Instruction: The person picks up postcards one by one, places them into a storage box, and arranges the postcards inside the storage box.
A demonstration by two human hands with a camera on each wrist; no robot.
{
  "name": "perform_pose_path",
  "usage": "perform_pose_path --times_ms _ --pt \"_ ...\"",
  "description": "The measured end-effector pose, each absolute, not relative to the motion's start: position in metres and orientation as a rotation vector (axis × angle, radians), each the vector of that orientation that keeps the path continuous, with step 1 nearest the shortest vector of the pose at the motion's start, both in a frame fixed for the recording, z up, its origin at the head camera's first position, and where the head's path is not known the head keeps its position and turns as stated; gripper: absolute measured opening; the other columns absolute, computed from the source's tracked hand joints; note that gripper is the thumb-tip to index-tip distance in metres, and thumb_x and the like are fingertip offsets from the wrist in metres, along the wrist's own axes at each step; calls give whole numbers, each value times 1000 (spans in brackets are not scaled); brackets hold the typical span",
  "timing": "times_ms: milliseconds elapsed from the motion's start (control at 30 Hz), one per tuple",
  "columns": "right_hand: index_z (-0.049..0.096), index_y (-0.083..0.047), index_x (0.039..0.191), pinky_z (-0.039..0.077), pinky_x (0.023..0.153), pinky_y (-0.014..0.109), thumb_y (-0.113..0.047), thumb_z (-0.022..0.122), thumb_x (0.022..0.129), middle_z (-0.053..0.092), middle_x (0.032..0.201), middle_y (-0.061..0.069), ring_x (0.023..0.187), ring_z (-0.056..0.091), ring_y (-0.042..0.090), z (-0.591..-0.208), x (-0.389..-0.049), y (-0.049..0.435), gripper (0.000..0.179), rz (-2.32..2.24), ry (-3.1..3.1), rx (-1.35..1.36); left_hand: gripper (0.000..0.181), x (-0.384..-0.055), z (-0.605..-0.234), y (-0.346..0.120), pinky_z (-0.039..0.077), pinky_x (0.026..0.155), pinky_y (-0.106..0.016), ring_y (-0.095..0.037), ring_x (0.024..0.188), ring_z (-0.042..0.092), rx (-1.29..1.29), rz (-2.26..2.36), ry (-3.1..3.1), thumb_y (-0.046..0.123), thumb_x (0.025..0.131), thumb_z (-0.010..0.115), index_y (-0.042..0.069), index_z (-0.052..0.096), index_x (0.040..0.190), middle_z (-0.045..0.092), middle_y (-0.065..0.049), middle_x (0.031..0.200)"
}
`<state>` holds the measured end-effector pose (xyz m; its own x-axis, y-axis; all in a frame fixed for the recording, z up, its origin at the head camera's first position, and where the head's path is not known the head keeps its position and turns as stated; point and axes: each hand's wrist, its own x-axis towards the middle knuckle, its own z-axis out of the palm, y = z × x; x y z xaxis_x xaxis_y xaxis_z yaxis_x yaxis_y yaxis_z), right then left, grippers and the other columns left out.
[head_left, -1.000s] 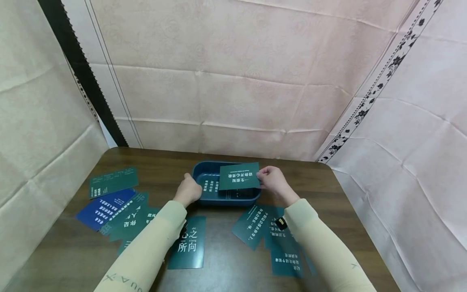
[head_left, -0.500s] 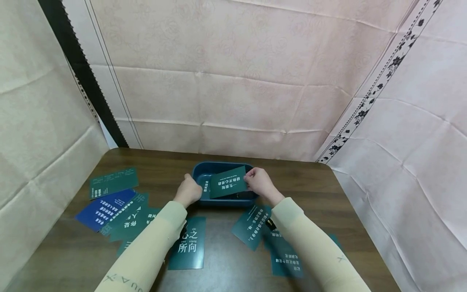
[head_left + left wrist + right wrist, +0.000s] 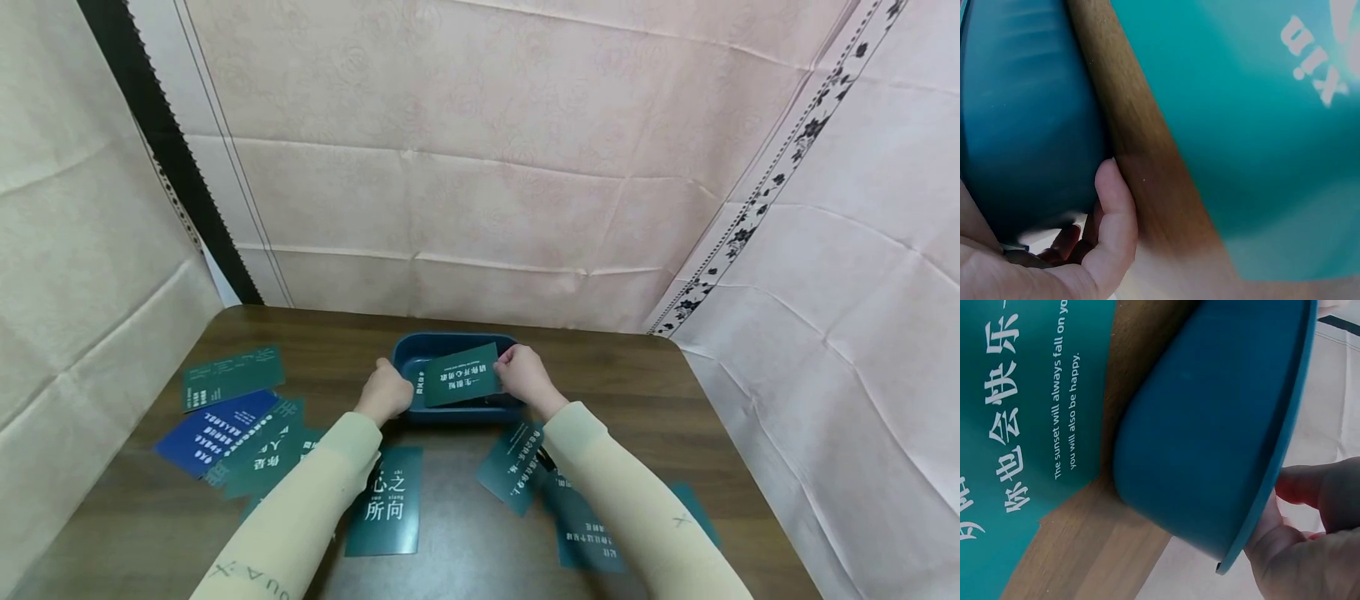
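Observation:
A dark blue plastic basin (image 3: 450, 414) sits at the back middle of the table in the head view. My left hand (image 3: 386, 392) grips its left end; in the left wrist view, curled fingers (image 3: 1116, 219) lie against the outer wall. Over the basin's opening is a green card (image 3: 461, 375) with white lettering, tilted. My right hand (image 3: 527, 379) pinches this card by its right edge. In the right wrist view the basin wall (image 3: 1210, 425) hides the card and the fingertips. Another lettered card (image 3: 420, 383) shows inside the basin at the left.
Left on the wooden table (image 3: 465, 517) lie a green card (image 3: 232, 379), a blue card (image 3: 217, 429) and more overlapping green cards. One green card (image 3: 386, 504) lies in front of the basin. Several others, such as this green card (image 3: 513, 467), lie right, partly under my right forearm.
My right hand has moved left and slightly lower with the green card, bringing it further over the basin. My left hand has stayed at the basin's left end.

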<state>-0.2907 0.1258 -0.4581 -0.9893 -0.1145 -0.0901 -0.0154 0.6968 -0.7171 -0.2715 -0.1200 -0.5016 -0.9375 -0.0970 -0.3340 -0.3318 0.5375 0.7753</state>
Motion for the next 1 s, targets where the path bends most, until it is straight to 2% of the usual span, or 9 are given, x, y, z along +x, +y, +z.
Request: perform_pose_path --times_ms 200,433,533,600,667,767,1000 --pt "57 -5 70 42 52 28 -16 64 92 49 63 5 58 52 20 -463 -296 116 26 -1014 2872 -103 72 -274 -501 -127 49 54 -33 -28 67 59 -381 1350 2532 11 96 45 -3 -1 149 49 -27 119" --pt "55 -6 65 37 49 28 -17 69 90 40 56 1 50 42 16 -467 -299 107 31 -865 2908 -114 74 -274 -499 -129 49 54 -33 -28 68 60 -405 1317 2543 12 97 45 -3 -5 150 48 -27 121" --pt "60 -3 79 45 56 30 -18 70 90 49 66 3 58 48 17 -469 -299 105 21 -790 2943 -120 75 -274 -498 -127 48 53 -33 -28 65 59 -411 1303 2546 12 97 44 -3 -7 150 51 -26 117" --pt "61 -2 95 51 65 32 -18 70 89 57 79 5 68 54 17 -470 -299 105 20 -754 2958 -125 75 -275 -497 -125 48 52 -33 -27 63 59 -414 1297 2549 12 97 44 -3 -6 150 52 -25 114" --pt "57 -1 110 53 73 36 -18 71 89 60 92 8 78 58 19 -472 -298 104 30 -731 2964 -133 75 -275 -497 -124 48 52 -33 -27 62 58 -418 1288 2551 12 97 45 -2 -6 150 53 -25 112" --pt "52 2 124 54 80 39 -17 70 89 62 105 13 88 61 21 -473 -297 103 44 -723 2964 -140 75 -275 -496 -123 48 53 -33 -27 63 58 -429 1281 2556 11 96 45 -3 -5 150 52 -25 112" --pt "42 3 138 52 86 42 -18 71 89 59 123 17 100 61 23 -475 -296 100 60 -709 2965 -126 75 -273 -494 -123 48 55 -34 -28 68 59 -443 1275 2550 12 97 45 -3 -6 150 49 -27 119"
